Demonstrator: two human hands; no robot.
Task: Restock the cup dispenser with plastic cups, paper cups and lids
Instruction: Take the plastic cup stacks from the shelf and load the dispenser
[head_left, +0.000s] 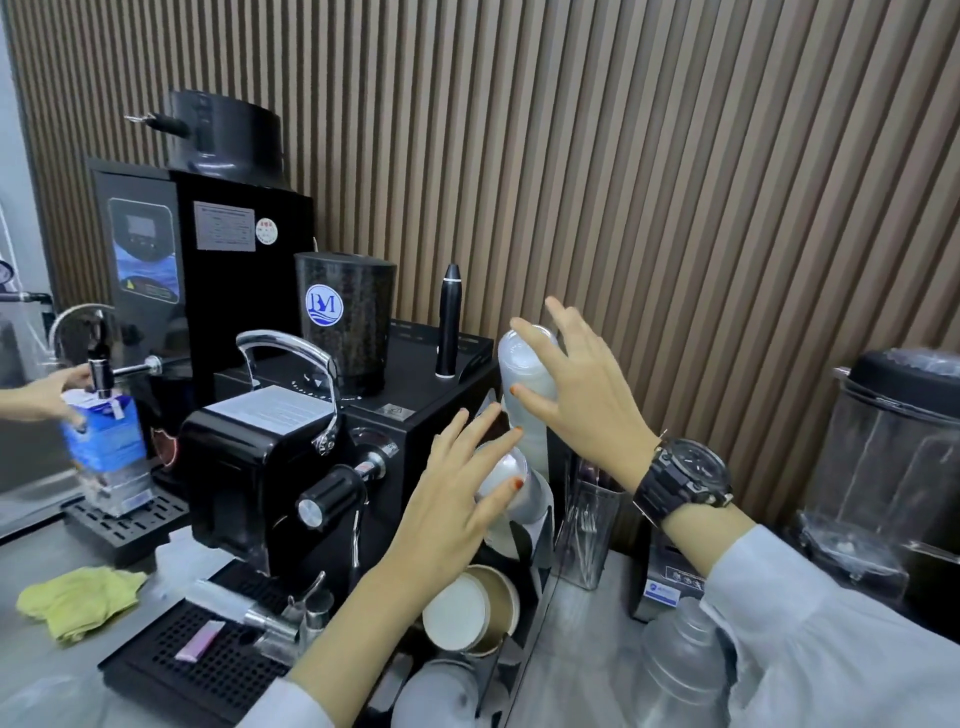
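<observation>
Head view of a counter set against a slatted wall. The right hand (582, 384), fingers (530, 340) spread and open, lies against the side of a tall stack of translucent plastic cups (524, 395); thumb and fingertips touch the stack but do not close around it. The stack stands nearly upright, its foot entering the top slot of the black dispenser (535, 551), which stands just right of the espresso machine (291, 467). A dark watch (683, 480) sits on the right wrist.

The left hand (457, 499) is likewise open, fingers extended — its fingertips rest on a second, shorter cup stack (506, 480) that leans out of the dispenser front, below the tall one. Whether the hand bears any weight cannot be told.

Lower in the dispenser, a paper cup (470, 616) with brown rim faces outward, its white inside showing; beneath it lies a pale rounded shape (441, 693), blurred, possibly lids.

Surroundings: a yellow cloth (78, 597) on the counter at left; a pink sachet (200, 642) on the drip tray (208, 670); a clear bottle (680, 665) near the right sleeve; a blender jar (893, 457) at far right. At the left edge another person's hand (47, 395) holds a blue carton (106, 452) — motion-blurred.
</observation>
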